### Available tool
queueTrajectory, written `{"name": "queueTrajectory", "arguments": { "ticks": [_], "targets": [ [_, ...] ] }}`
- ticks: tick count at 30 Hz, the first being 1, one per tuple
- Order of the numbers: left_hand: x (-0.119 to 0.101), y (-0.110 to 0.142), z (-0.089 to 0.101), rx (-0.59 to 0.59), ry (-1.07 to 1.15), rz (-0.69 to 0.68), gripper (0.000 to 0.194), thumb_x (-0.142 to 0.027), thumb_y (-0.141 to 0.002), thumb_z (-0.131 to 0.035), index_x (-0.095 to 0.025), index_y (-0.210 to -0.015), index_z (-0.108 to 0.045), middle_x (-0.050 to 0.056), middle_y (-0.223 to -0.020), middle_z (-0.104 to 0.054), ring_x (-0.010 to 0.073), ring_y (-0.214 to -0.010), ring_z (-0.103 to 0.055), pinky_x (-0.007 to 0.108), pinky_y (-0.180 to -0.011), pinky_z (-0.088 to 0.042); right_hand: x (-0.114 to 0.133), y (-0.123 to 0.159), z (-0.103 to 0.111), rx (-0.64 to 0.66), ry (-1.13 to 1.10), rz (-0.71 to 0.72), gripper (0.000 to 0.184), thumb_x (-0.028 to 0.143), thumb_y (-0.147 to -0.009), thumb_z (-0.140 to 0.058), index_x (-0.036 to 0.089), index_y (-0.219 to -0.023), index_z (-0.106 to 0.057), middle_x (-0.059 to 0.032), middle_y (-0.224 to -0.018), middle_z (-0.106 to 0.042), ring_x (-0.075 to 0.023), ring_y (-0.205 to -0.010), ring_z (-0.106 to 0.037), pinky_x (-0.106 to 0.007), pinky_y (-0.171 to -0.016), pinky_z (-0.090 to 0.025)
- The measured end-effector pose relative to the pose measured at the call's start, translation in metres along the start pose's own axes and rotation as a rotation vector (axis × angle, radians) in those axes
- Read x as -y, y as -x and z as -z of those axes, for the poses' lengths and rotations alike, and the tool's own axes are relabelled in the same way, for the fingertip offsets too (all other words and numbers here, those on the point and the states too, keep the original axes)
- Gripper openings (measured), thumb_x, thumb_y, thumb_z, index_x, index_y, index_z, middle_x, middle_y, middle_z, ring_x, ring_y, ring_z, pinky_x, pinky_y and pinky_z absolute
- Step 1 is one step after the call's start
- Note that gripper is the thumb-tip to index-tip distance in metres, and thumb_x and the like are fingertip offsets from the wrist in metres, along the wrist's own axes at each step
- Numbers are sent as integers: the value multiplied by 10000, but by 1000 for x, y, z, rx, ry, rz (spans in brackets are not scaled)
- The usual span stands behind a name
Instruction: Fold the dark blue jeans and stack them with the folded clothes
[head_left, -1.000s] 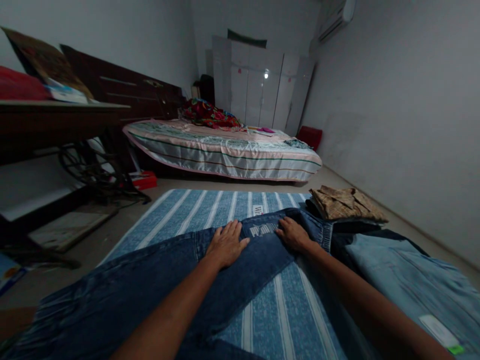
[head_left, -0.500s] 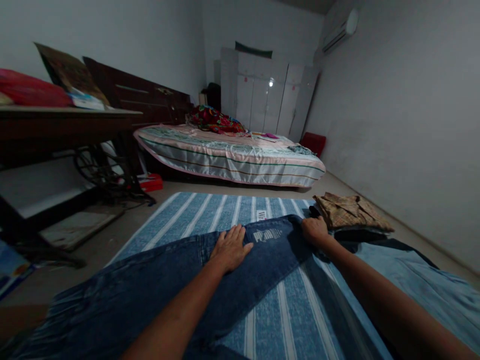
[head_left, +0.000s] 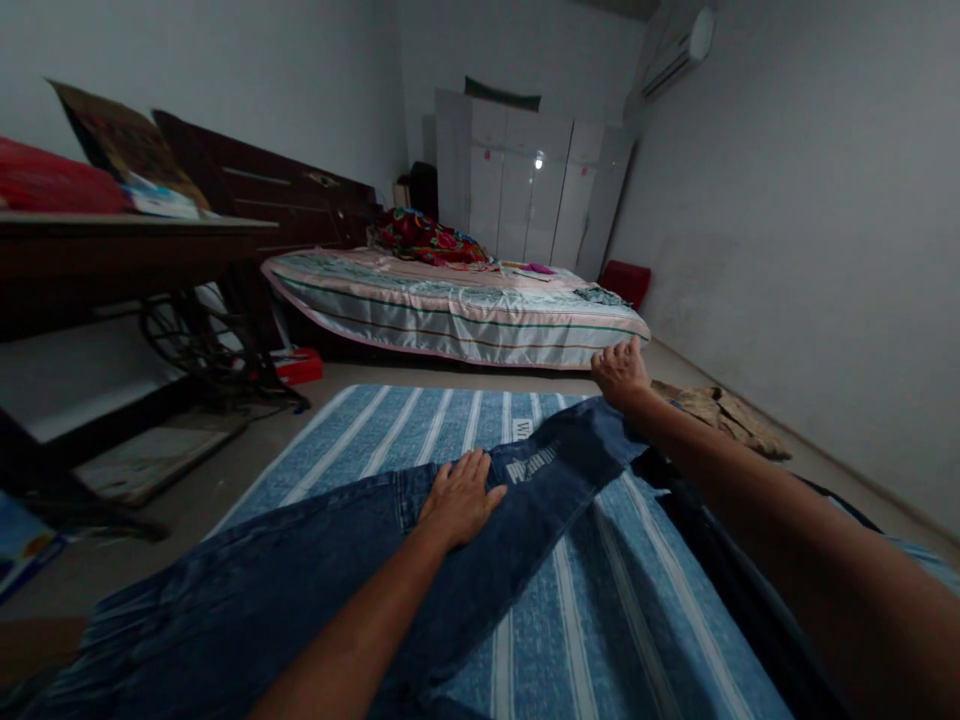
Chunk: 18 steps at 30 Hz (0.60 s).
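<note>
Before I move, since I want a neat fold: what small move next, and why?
Probably draw the right hand inward over the jeans: it holds their far end raised off the striped mat, while the left hand lies flat beside the ripped patch.

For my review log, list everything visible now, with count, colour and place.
jeans: 1, dark blue, across the mat
striped mat: 1, blue and white, foreground
patterned cloth: 1, brown, right
dark fabric: count unclear, beneath right forearm
bed: 1, pale striped cover, behind mat
floral bedding: 1 heap, mainly red, on bed
headboard: 1, dark brown, left
wardrobe: 1, pale, far wall
air conditioner: 1, white, upper right
table: 1, dark, left
red bundle: 1, on table
red box: 1, floor, left
left hand: 1, flat on jeans
right hand: 1, gripping raised jeans
</note>
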<state>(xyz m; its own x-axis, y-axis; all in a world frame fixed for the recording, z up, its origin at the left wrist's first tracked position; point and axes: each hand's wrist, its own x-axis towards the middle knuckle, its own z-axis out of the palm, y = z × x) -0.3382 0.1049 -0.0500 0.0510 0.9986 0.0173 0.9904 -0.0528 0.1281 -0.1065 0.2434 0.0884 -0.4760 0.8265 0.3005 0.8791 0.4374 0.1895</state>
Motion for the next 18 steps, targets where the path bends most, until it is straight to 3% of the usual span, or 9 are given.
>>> {"name": "queueTrajectory", "arguments": {
  "ticks": [2, 4, 6, 9, 13, 16, 18],
  "targets": [
    [-1, 1, 1, 3, 5, -3, 656, -514, -928, -252, -106, -1440, -301, 128, -1530, -230, 249, -1422, -173, 476, -1138, -149, 25, 12, -13, 16, -74, 72, 349, 58, -867, -361, 39, -1113, -609, -246, -1123, -594, -352, -1142, -477, -580, -1026, -189],
    [-2, 1, 1, -1, 8, -5, 649, -498, -930, -265, -99, -1440, -298, 129, -1532, -221, 253, -1424, -166, 477, -1141, -143, 62, 32, -32, 70, -178, 208, 296, 150, -886, -433, 135, -1102, -635, -148, -1098, -631, -277, -1087, -533, -416, -990, -330],
    [-2, 1, 1, -2, 4, -5, 626, -467, -929, -294, -105, -1440, -300, 130, -1532, -225, 254, -1423, -170, 473, -1142, -147, 97, 54, -56, 106, -282, 312, 304, 292, -924, -444, 242, -1179, -602, -47, -1151, -630, -203, -1069, -555, -287, -934, -393],
    [-2, 1, 1, -8, -18, -7, 604, -453, -928, -307, -125, -1436, -311, 127, -1525, -249, 252, -1418, -191, 466, -1139, -164, 119, 75, -89, 128, -409, 308, 399, 368, -970, -348, 216, -1307, -500, -44, -1305, -546, -186, -1150, -514, -271, -959, -391],
    [-4, 2, 2, -18, -39, -5, 634, -505, -931, -263, -121, -1434, -313, 119, -1526, -251, 245, -1417, -195, 465, -1138, -170, 80, 73, -116, 156, -401, 155, 477, 430, -949, -404, 123, -1301, -499, -137, -1380, -459, -267, -1265, -407, -360, -1028, -326],
    [-5, 2, 3, 1, -23, 2, 641, -516, -928, -257, -123, -1433, -309, 114, -1531, -240, 247, -1419, -189, 474, -1136, -168, 41, 66, -121, 155, -369, -39, 390, 311, -961, -351, 105, -1228, -546, -167, -1274, -524, -263, -1208, -454, -363, -1003, -341],
    [-7, 2, 4, 17, -8, 10, 646, -521, -927, -241, -127, -1436, -298, 114, -1536, -224, 245, -1422, -175, 476, -1139, -152, 34, 67, -121, 147, -354, -131, 376, 265, -952, -325, 97, -1188, -565, -183, -1208, -548, -265, -1153, -494, -370, -975, -363]
  ]
}}
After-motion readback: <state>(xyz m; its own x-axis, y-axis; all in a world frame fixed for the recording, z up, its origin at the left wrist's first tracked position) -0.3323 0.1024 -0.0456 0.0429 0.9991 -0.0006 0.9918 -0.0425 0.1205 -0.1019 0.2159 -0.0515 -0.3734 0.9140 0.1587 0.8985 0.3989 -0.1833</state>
